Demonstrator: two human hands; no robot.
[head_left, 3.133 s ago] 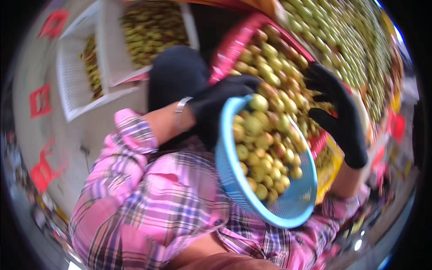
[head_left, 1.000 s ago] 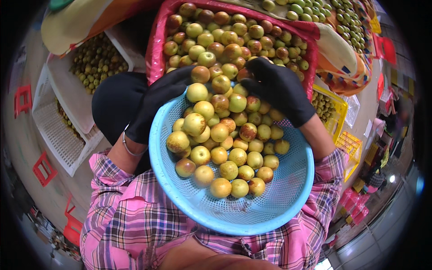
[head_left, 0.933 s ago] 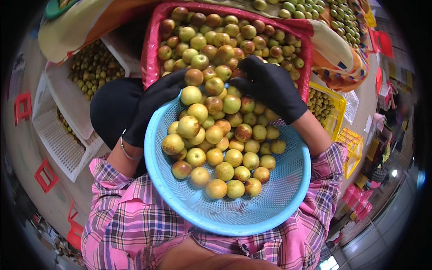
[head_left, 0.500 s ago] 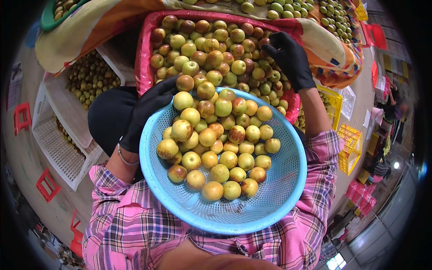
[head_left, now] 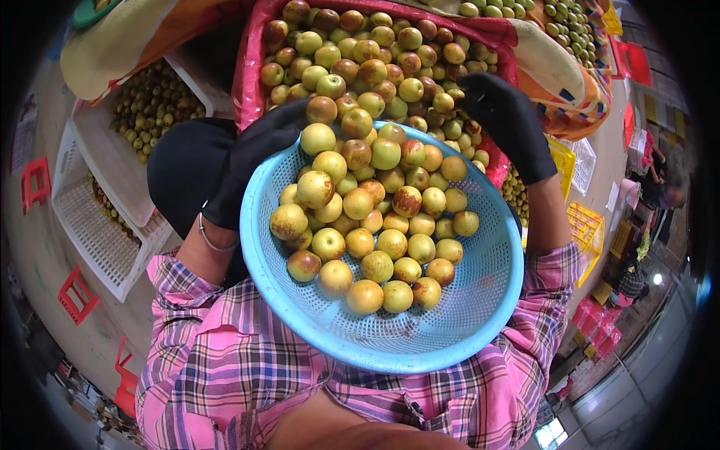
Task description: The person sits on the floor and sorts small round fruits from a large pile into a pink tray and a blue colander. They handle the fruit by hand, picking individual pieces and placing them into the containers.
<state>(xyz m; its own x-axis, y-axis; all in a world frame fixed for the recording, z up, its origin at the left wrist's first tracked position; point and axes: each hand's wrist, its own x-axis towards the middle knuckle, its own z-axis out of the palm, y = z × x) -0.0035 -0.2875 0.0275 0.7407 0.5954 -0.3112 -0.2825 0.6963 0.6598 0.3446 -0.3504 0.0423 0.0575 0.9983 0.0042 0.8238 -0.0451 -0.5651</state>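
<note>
A round blue perforated basket (head_left: 465, 330) leans tilted against my front, partly filled with yellow-green, brown-blotched jujubes (head_left: 391, 243). My gloved left hand (head_left: 259, 154) grips its upper left rim, fingertips beside one jujube (head_left: 321, 109) at the far edge. Beyond the basket is a bin lined with red plastic (head_left: 251, 79), heaped with more jujubes (head_left: 373, 71). Above the right part of that heap is my right hand (head_left: 510, 124), also in a black glove. Its fingers are curled together, and their inner side is hidden, so what they hold does not show.
White crates (head_left: 112, 232) with more fruit stand at left, near red stools (head_left: 78, 296). Patterned cloth (head_left: 562, 67) drapes the surface behind, with green fruit (head_left: 566, 34) on it. Yellow crates (head_left: 585, 232) are at right. Another person (head_left: 634, 281) is far off at right.
The whole view has shifted, so basket and bin appear higher and slightly right. My right hand has drawn nearer to me over the heap. The left hand keeps its place on the rim.
</note>
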